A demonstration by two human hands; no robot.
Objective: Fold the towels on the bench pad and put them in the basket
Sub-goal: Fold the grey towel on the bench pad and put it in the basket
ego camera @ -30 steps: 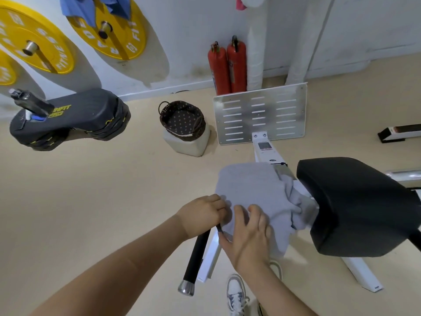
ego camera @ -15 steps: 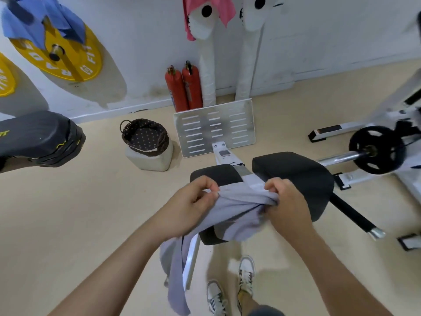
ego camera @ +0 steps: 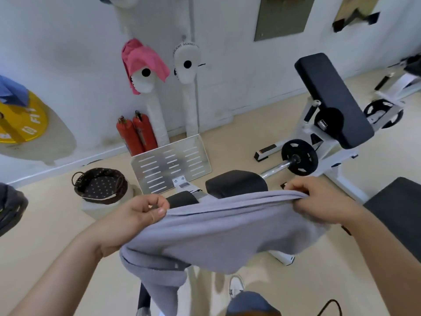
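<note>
The long grey terry towel is now pulled out wide. Half a second ago it was bunched between two hands held close together, and a second ago it lay on the black padded worktop. The left hand pinches one end of the top edge between thumb and forefinger, the other fingers curled. The right hand grips the other end in curled fingers, with the cloth gathered under them. The hands have moved well apart, so the top edge runs almost straight between them, in the air above the near side of the worktop. The rest of the towel sags below, and a tail hangs lower on the left side.

The dark woven basket with dotted lining stands on the floor to the left, apart from the towel. The view has tipped upward since the earlier frames, so more of the wall shows. A pink cloth is draped on a white pad there.
</note>
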